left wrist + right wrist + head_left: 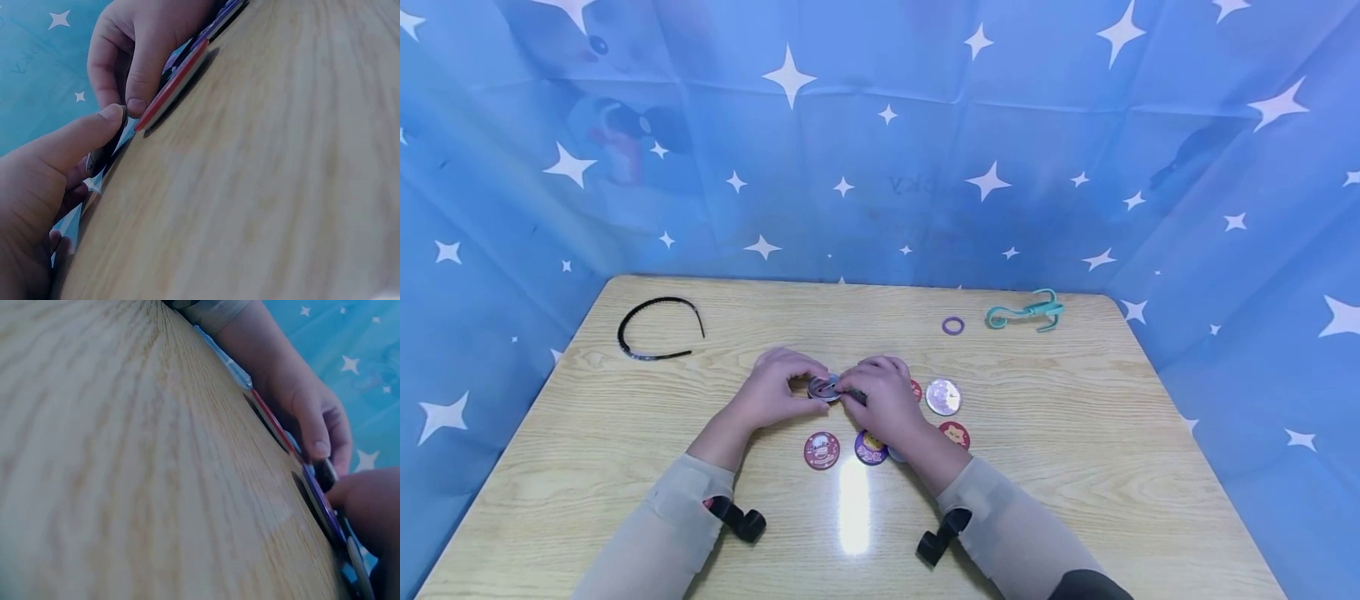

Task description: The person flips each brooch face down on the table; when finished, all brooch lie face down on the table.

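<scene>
Sleeves (651,521) lie nearest us; beyond them, the round badge (823,388) sits between our hands, left grip (775,389) pinching its left rim, right grip (886,402) its right, neither nearer; on the counter (1075,400), the pink badge (822,450) lies this side of it.

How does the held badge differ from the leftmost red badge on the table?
The held badge is between the left hand and right hand; the red badge lies untouched on the table. The held badge shows its greyish, apparently pinned back; the red badge shows its printed face. Both are round.
</scene>
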Action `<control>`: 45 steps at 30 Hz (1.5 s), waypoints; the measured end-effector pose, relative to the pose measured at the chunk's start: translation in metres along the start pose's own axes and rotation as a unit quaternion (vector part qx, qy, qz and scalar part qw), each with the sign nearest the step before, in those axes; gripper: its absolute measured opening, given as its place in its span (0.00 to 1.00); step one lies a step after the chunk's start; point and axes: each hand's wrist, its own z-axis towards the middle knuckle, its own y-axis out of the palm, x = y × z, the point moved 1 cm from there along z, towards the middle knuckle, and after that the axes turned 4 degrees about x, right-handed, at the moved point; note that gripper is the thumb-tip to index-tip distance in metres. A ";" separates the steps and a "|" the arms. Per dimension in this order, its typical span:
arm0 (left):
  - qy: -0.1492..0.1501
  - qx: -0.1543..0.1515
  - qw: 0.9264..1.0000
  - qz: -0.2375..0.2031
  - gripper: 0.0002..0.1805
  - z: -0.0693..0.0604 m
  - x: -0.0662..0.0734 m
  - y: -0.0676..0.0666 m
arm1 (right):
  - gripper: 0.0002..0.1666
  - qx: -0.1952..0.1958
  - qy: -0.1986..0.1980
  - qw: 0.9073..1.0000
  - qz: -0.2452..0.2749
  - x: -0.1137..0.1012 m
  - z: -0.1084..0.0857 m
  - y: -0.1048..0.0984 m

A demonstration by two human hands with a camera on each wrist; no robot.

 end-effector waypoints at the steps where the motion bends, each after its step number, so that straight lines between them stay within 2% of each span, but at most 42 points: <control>1: -0.001 -0.001 1.000 0.000 0.22 0.000 0.000 0.000 | 0.05 -0.001 0.000 1.000 0.001 0.000 0.000 0.000; 6: -0.005 -0.004 1.000 0.002 0.22 0.001 0.000 0.000 | 0.06 -0.006 0.005 1.000 0.007 0.000 0.000 -0.001; 14: 0.001 -0.015 1.000 0.016 0.22 0.000 0.002 -0.001 | 0.08 -0.039 0.016 0.999 -0.009 0.000 0.000 0.000; 24: -0.015 -0.030 0.999 0.029 0.22 0.000 0.003 -0.001 | 0.09 -0.053 0.017 0.998 -0.017 -0.001 -0.001 0.000; 33: -0.008 -0.019 1.000 0.022 0.22 0.000 0.000 0.002 | 0.10 -0.032 0.012 0.999 -0.013 0.002 -0.001 -0.007; 40: -0.006 -0.019 1.000 0.024 0.23 0.001 0.000 0.002 | 0.13 -0.019 0.038 0.999 -0.030 0.012 -0.008 -0.017; 45: -0.017 -0.016 0.999 0.037 0.25 0.001 0.005 0.003 | 0.17 -0.016 0.056 0.998 -0.025 0.018 -0.016 -0.022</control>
